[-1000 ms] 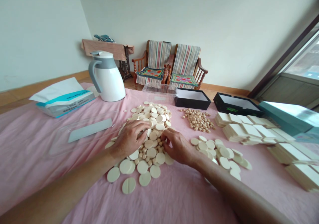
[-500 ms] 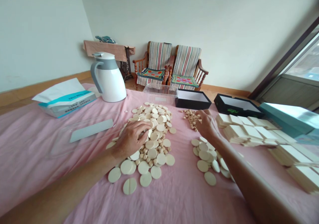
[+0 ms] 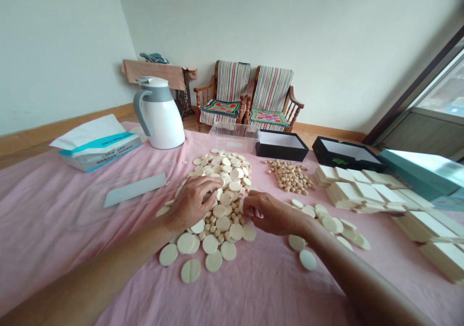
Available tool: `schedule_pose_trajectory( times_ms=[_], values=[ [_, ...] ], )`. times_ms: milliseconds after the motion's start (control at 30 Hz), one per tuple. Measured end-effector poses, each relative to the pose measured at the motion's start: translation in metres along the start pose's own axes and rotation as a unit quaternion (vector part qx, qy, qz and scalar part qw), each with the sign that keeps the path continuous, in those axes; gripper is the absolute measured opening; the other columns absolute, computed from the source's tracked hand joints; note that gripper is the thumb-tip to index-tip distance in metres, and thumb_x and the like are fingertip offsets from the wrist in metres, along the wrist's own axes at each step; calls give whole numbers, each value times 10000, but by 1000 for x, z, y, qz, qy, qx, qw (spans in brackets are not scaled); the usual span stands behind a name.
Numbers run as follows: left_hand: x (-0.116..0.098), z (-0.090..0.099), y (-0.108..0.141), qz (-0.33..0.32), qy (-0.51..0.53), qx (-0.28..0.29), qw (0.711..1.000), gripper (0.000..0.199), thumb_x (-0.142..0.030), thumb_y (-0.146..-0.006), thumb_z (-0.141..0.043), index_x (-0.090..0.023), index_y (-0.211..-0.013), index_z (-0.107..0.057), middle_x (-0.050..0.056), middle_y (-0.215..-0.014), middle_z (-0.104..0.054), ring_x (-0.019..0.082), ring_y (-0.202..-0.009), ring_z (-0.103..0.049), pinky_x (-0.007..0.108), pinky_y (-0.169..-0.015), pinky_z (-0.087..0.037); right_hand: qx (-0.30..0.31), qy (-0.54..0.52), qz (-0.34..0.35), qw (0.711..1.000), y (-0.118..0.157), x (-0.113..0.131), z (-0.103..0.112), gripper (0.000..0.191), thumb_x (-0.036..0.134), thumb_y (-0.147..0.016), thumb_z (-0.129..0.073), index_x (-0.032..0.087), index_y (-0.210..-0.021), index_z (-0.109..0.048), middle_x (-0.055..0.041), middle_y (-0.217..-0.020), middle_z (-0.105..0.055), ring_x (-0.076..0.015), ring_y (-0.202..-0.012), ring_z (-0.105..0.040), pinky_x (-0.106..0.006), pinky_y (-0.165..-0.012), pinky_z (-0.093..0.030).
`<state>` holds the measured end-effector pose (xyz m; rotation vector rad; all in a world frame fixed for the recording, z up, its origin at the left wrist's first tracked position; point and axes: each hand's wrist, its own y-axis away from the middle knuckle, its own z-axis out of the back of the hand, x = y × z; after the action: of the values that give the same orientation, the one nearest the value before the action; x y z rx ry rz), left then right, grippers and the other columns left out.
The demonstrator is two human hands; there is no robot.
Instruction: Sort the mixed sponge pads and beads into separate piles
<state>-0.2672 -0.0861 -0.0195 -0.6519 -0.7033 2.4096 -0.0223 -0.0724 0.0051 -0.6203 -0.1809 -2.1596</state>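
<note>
A heap of round, flat wooden discs (image 3: 221,171) lies in the middle of the cloth, with small wooden pegs (image 3: 216,228) mixed in along its near right side. My left hand (image 3: 194,198) rests palm down on the heap's left part, fingers bent over the discs and thumb apart from them; no held thing shows. At the heap's right edge, my right hand (image 3: 268,212) has its fingers closed in a pinch among pegs and discs. What lies between those fingertips is hidden. A separate pile of small pegs (image 3: 292,176) sits beyond my right hand, and a smaller group of discs (image 3: 329,224) is partly behind my right forearm.
Stacks of pale rectangular wooden boards (image 3: 366,190) stand on the right. Along the far edge are a clear plastic tray (image 3: 235,135), two black boxes (image 3: 282,147) and a light blue box (image 3: 420,171). A white jug (image 3: 163,123) and a tissue pack (image 3: 97,149) stand left.
My right hand has moved left and nearer, from the separate peg pile to the right edge of the main heap, uncovering that pile. My left hand has stayed almost in place.
</note>
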Motion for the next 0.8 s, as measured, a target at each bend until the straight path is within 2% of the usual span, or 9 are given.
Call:
schedule_pose_trajectory(
  times_ms=[167, 300, 400, 433, 500, 567, 633, 700, 800],
  values=[
    [0, -1, 1, 0, 4, -4, 1000, 168, -170, -891, -516, -210, -986, -648, 38, -1047, -705, 198, -1009, -641, 361, -899, -463, -113, 95, -101, 984, 5, -43, 14, 238, -21, -623, -468, 162, -741, -564, -21, -754, -558, -126, -689, -492, -230, -638, -358],
    [0, -1, 1, -1, 4, -2, 1000, 169, -170, -891, -515, -211, -989, -647, 37, -1055, -704, 199, -1010, -638, 364, -908, -456, -194, 203, -220, 934, 12, -69, 26, 198, 15, -686, -462, 152, -774, -575, -69, -818, -555, -158, -701, -489, -258, -595, -315],
    [0, -1, 1, -3, 4, -7, 1000, 168, -170, -889, -517, -211, -983, -651, 35, -1041, -707, 198, -1006, -639, 362, -912, -459, -243, 248, -281, 895, 14, -72, 28, 268, 24, -740, -429, 138, -909, -603, -118, -941, -561, -180, -728, -508, -271, -565, -298],
    [0, -1, 1, -3, 4, -9, 1000, 169, -169, -887, -520, -211, -982, -653, 34, -1034, -708, 198, -1003, -641, 360, -910, -462, -251, 240, -275, 896, 13, -69, 27, 287, 26, -745, -435, 140, -947, -604, -123, -977, -564, -183, -748, -519, -271, -571, -311],
    [0, -2, 0, -4, 5, -13, 1000, 169, -166, -882, -525, -209, -981, -655, 34, -1025, -710, 197, -997, -643, 357, -902, -466, -240, 183, -224, 927, 9, -59, 22, 273, 33, -751, -463, 151, -954, -602, -100, -960, -586, -170, -753, -539, -262, -599, -359],
    [1, -2, 0, -5, 7, -12, 1000, 168, -163, -882, -526, -207, -981, -654, 36, -1029, -709, 196, -1000, -643, 356, -897, -467, -192, 90, -145, 967, 4, -43, 13, 236, 34, -751, -489, 161, -919, -595, -53, -867, -606, -141, -721, -551, -245, -630, -404],
    [1, -2, 0, -5, 9, -9, 1000, 166, -161, -883, -526, -205, -978, -654, 38, -1037, -707, 196, -1004, -641, 357, -898, -465, -124, 7, -67, 990, -1, -24, 2, 234, 23, -745, -502, 170, -906, -590, -24, -827, -608, -121, -708, -561, -227, -641, -430],
    [1, -2, 0, -5, 9, -8, 1000, 169, -159, -883, -527, -205, -984, -654, 41, -1044, -705, 198, -1011, -639, 361, -901, -464, -80, -32, -22, 996, -3, -4, -8, 240, 16, -741, -516, 174, -906, -590, -26, -870, -603, -113, -727, -567, -219, -645, -439],
    [0, -2, 0, -8, 8, -9, 1000, 183, -151, -881, -526, -204, -1004, -651, 44, -1053, -703, 202, -1024, -634, 368, -909, -461, -75, -25, -20, 997, -4, 17, -19, 224, 12, -759, -510, 173, -897, -582, -39, -911, -579, -113, -739, -562, -226, -657, -437]
  ],
)
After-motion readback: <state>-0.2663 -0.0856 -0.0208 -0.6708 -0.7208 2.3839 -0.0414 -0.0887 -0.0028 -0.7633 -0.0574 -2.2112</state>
